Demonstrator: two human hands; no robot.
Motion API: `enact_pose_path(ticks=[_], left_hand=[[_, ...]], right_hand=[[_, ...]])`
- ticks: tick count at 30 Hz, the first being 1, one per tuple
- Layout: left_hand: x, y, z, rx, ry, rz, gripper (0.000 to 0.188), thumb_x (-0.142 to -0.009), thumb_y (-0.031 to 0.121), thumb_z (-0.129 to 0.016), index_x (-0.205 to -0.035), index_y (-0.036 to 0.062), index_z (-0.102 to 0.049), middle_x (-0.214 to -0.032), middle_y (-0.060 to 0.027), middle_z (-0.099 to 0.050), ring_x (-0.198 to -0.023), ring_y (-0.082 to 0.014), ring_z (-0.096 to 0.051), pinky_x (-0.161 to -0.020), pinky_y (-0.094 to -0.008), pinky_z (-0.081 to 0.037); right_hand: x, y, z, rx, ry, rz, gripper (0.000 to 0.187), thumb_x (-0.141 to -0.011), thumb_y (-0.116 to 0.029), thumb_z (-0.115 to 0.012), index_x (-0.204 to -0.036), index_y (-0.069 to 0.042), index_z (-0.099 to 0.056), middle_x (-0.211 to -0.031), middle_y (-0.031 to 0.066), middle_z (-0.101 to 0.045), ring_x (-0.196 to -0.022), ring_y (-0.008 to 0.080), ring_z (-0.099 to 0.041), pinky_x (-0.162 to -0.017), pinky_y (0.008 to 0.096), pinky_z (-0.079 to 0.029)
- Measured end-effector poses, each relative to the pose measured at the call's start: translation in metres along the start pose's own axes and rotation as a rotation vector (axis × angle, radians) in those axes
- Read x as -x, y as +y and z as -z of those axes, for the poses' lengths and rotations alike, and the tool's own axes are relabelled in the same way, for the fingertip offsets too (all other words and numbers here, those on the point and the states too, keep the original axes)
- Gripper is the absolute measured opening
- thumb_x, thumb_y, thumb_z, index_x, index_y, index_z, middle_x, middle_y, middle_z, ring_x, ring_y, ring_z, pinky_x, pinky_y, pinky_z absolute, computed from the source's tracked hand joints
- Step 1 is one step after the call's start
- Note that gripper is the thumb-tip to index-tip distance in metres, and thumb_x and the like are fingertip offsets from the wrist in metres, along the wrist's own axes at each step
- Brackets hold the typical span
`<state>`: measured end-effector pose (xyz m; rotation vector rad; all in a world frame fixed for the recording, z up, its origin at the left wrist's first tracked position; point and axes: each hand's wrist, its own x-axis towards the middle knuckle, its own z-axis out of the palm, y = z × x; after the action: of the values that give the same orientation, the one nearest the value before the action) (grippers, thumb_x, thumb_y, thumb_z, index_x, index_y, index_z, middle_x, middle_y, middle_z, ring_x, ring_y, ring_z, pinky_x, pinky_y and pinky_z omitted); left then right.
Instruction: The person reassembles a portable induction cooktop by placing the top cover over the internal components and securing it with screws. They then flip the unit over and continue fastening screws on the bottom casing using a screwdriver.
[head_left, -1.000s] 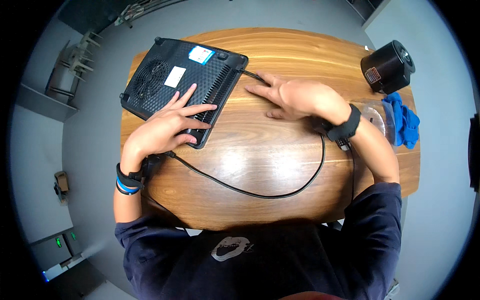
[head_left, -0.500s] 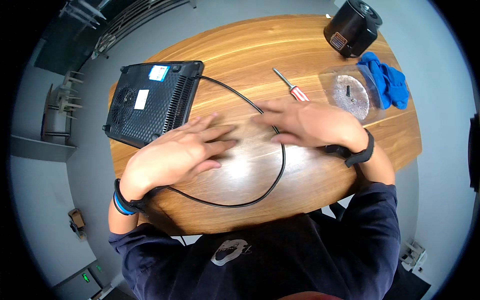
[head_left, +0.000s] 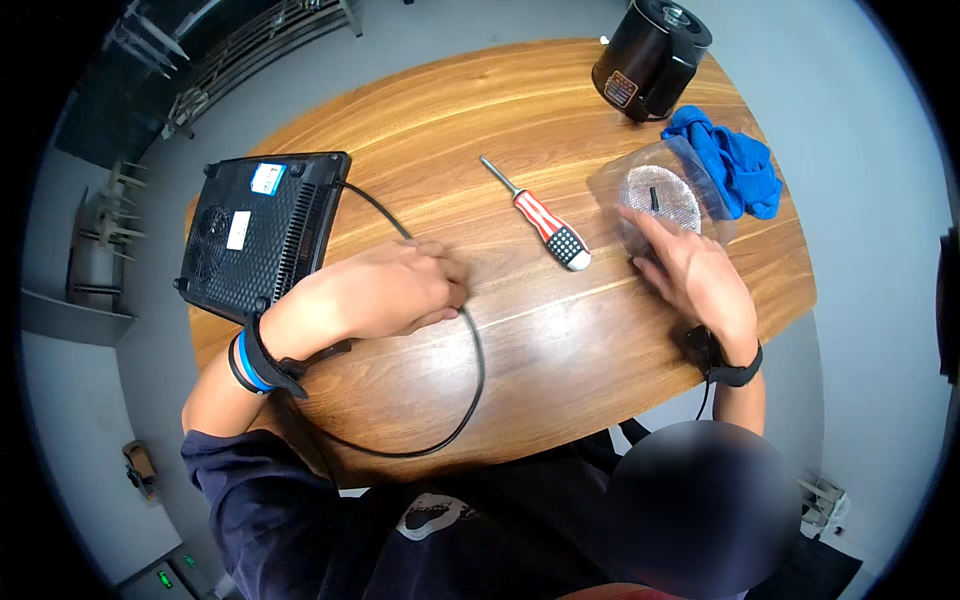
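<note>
My left hand [head_left: 395, 288] hovers over or rests on the table, fingers bent downward and smeared by motion. A black power cable [head_left: 481, 365] passes under it; whether the fingers grip the cable is unclear. It runs from a black induction cooker [head_left: 260, 230] lying underside up, beside my left forearm. At the right, my right hand [head_left: 695, 275] reaches over the near edge of a clear plastic sheet or tray [head_left: 612, 190], index finger and thumb apart. The index tip is at a round silvery mesh disc [head_left: 680, 205], just below a small dark strip [head_left: 655, 198] lying on it.
A screwdriver [head_left: 545, 225] with a red-and-white striped handle lies mid-table between my hands. Behind the plastic sheet are a crumpled blue cloth [head_left: 740, 170] and a black kettle-like appliance [head_left: 650, 65]. The wooden table [head_left: 420, 110] has a curved far edge.
My right hand has moved right from the cable to the mesh disc, uncovering the screwdriver handle. My left hand's spread fingers have curled in over the cable. The view has shifted.
</note>
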<state>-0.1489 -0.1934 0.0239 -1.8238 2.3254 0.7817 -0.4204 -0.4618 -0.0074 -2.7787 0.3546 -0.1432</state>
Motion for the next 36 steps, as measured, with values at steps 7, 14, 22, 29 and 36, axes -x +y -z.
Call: enact_pose_path(ticks=[7, 14, 22, 29, 36], left_hand=[[-0.028, -0.001, 0.047, 0.214, -0.046, 0.044, 0.026, -0.114, 0.025, -0.065, -0.111, 0.0002, -0.070, -0.105, -0.0214, -0.075, -0.101, -0.0431, -0.073, -0.090, -0.0511, -0.060], [-0.217, -0.031, 0.103, 0.312, 0.736, 0.066, 0.068, -0.106, 0.048, -0.078, -0.152, 0.0014, -0.062, -0.139, -0.0214, -0.075, -0.129, -0.0339, -0.073, -0.110, -0.0465, -0.059], [-0.318, -0.064, 0.153, 0.571, 0.857, 0.256, 0.063, -0.102, 0.061, -0.080, -0.087, -0.0004, -0.080, -0.081, -0.0109, -0.075, -0.070, -0.0195, -0.068, -0.065, -0.0402, -0.056], [-0.277, -0.084, 0.150, 0.508, 0.781, 0.264, 0.069, -0.102, 0.067, -0.075, -0.111, -0.0004, -0.087, -0.103, -0.0221, -0.084, -0.098, -0.0325, -0.081, -0.090, -0.0455, -0.063], [-0.181, -0.114, 0.126, 0.471, 0.833, 0.212, 0.067, -0.105, 0.061, -0.077, -0.122, -0.0039, -0.083, -0.103, -0.0199, -0.082, -0.093, -0.0258, -0.076, -0.085, -0.0419, -0.061]], right_hand=[[0.005, 0.004, -0.008, -0.099, 0.050, 0.112, 0.068, -0.096, -0.002, -0.073, -0.161, -0.012, -0.057, -0.126, 0.0220, -0.077, -0.108, 0.0449, -0.075, -0.095, 0.0514, -0.062], [0.007, 0.013, 0.002, -0.086, -0.001, 0.103, 0.079, -0.093, 0.000, -0.073, -0.168, -0.012, -0.050, -0.112, 0.0242, -0.077, -0.100, 0.0464, -0.075, -0.091, 0.0528, -0.061], [0.004, 0.006, 0.000, -0.087, -0.017, 0.157, 0.084, -0.092, 0.001, -0.073, -0.170, -0.014, -0.047, -0.108, 0.0264, -0.077, -0.098, 0.0483, -0.074, -0.090, 0.0543, -0.060], [0.007, 0.005, 0.005, -0.057, -0.073, 0.097, 0.088, -0.092, 0.001, -0.075, -0.172, -0.018, -0.044, -0.114, 0.0275, -0.077, -0.101, 0.0496, -0.074, -0.092, 0.0553, -0.060], [0.002, -0.003, 0.005, -0.031, -0.114, 0.068, 0.086, -0.092, 0.002, -0.073, -0.172, -0.016, -0.045, -0.109, 0.0288, -0.076, -0.099, 0.0492, -0.073, -0.089, 0.0557, -0.059]])
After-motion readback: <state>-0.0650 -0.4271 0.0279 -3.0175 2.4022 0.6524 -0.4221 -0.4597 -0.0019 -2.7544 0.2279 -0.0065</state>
